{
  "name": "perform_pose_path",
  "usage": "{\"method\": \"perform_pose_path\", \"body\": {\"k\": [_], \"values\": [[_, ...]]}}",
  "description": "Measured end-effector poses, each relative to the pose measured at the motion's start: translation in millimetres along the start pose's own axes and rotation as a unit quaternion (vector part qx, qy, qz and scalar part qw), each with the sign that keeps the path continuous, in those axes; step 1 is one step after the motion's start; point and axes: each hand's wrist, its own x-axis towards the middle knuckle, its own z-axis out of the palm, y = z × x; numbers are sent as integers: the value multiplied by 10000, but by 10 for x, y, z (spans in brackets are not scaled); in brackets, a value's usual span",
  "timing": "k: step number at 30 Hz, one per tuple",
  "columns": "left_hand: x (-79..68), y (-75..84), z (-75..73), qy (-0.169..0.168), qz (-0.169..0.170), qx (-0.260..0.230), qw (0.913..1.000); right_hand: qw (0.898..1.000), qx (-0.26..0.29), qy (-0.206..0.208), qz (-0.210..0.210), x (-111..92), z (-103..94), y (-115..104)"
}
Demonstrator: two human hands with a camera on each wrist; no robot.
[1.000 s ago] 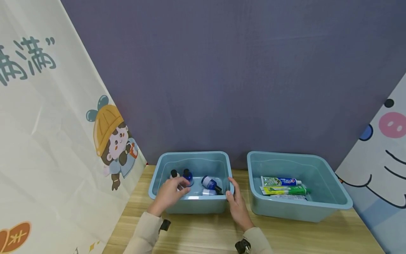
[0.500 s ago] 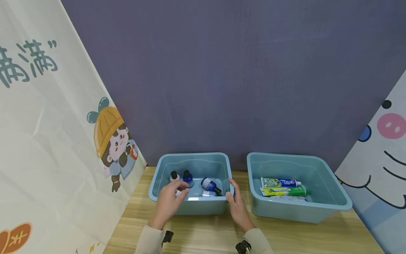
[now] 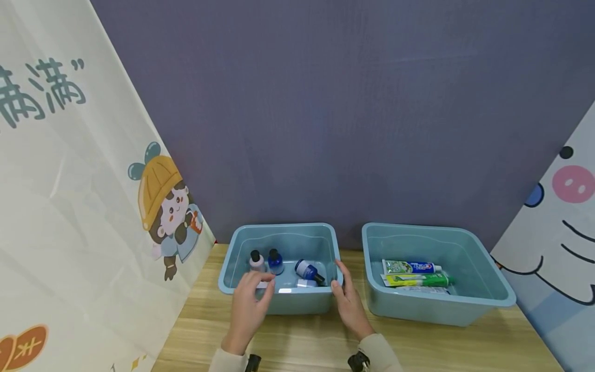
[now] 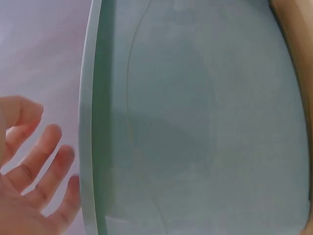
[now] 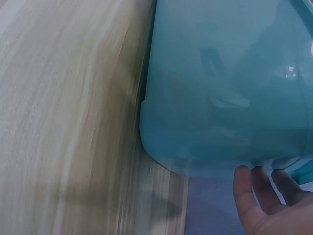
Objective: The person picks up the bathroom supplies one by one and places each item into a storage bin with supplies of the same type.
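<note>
In the head view, my left hand (image 3: 251, 305) is over the front rim of the left blue plastic bin (image 3: 297, 305), fingers loosely curved with nothing between them. The left wrist view shows its fingers spread beside the rim. My right hand (image 3: 351, 309) holds that bin's front right corner, thumb at the front rim and fingers along the right side. Inside stand a pale bottle (image 3: 257, 262) with a black cap and a dark blue bottle (image 3: 275, 262). Another blue bottle (image 3: 307, 270) lies tilted, and a white-labelled item (image 3: 306, 283) is partly hidden by the front rim.
To the right stands a second blue bin (image 3: 437, 307) holding toothpaste tubes (image 3: 416, 279). Both bins rest on a wooden table (image 3: 297, 346). A dark purple-grey panel (image 3: 316, 129) rises behind, with printed sheets on both sides.
My left hand has drawn back toward the front rim, uncovering the pale bottle, which stands upright beside the blue one. My right hand has stayed at the bin's corner.
</note>
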Motion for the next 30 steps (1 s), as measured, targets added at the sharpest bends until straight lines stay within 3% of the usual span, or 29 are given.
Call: {"method": "perform_pose_path", "body": {"k": [6,9,13,16,24,27,30], "values": [[-90,36,-5,248,-257,99,9993,9995,-179,56,-257,-14,-39,16],[-121,48,-22,360,-210,106,9991,9992,-297,30,-267,-50,-57,50],[-167,58,-43,412,-148,65,9990,9956,-920,118,-129,-181,-111,90],[-205,67,-47,391,-155,8,9991,9888,-1479,176,-96,-315,-193,107],[-186,84,-109,381,78,94,9992,9844,-1739,63,-243,-555,-505,-37],[-132,69,-176,246,176,311,9991,9805,-1861,131,-621,-601,-642,-153],[-51,28,-244,-68,215,681,9974,9675,-2080,252,-1418,-606,-826,-259]]}}
